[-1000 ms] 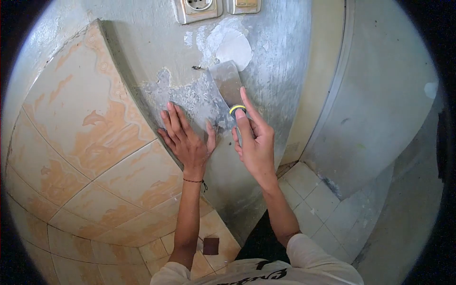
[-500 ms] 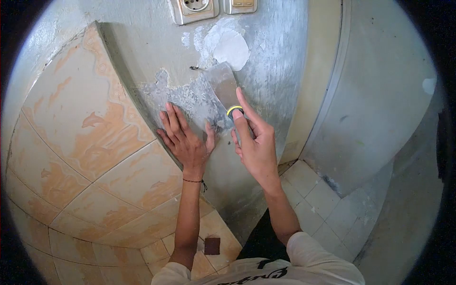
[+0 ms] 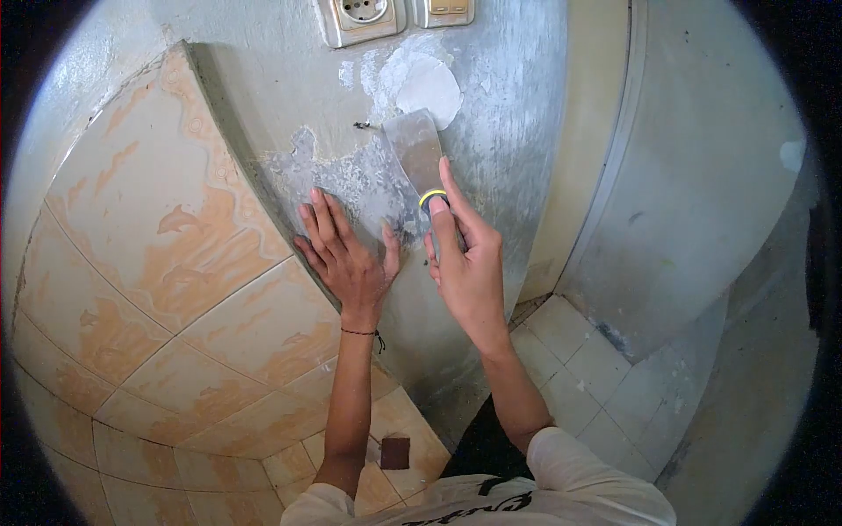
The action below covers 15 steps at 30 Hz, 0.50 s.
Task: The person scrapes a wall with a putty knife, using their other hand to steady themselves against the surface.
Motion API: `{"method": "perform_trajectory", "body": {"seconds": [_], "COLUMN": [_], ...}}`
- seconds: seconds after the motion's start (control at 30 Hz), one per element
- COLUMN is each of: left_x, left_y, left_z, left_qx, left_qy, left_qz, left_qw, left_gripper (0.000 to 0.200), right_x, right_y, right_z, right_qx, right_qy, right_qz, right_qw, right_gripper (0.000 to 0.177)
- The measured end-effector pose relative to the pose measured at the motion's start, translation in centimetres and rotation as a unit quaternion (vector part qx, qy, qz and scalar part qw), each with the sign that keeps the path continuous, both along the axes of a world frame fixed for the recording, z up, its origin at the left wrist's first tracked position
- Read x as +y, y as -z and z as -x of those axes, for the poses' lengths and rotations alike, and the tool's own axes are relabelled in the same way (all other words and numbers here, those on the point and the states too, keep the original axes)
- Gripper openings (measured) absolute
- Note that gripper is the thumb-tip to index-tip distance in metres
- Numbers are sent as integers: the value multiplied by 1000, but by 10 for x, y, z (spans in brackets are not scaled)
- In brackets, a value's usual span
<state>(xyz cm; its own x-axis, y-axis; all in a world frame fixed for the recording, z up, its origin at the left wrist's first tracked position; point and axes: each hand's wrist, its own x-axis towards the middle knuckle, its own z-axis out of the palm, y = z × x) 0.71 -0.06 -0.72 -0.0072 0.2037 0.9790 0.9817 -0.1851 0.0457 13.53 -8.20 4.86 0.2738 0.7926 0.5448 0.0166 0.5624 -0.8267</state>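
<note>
The right hand (image 3: 469, 280) clamps the handle (image 3: 427, 204), likely the surest hold, of a light-looking scraper (image 3: 417, 162), its blade (image 3: 412, 140) probably springy, pointing between eleven and twelve o'clock; the left hand (image 3: 353, 270) lies spread.

Right of the scraper (image 3: 414, 149), open wall (image 3: 504, 131) gives room to pass as far as the cream strip (image 3: 594, 114). Leftward, the left hand (image 3: 353, 272) and the thick-edged tiles (image 3: 189, 254) stand in the way; above, the socket (image 3: 351, 35) and switch (image 3: 447, 10) limit upward travel.
</note>
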Motion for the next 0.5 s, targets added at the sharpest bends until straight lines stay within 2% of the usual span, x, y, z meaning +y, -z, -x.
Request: {"method": "perform_trajectory", "body": {"seconds": [0.37, 0.5], "left_x": [0, 0], "left_y": [1, 1], "left_z": [1, 0], "left_qx": [-1, -4], "left_qy": [-4, 4], "left_qz": [6, 3], "left_qw": [1000, 1000], "left_gripper": [82, 82], "right_x": [-3, -2], "right_y": [5, 5], "right_z": [3, 4], "right_qx": [-27, -1], "right_qy": [25, 5], "right_qz": [20, 16], "right_qw": [999, 1000], "right_gripper": [47, 47]}}
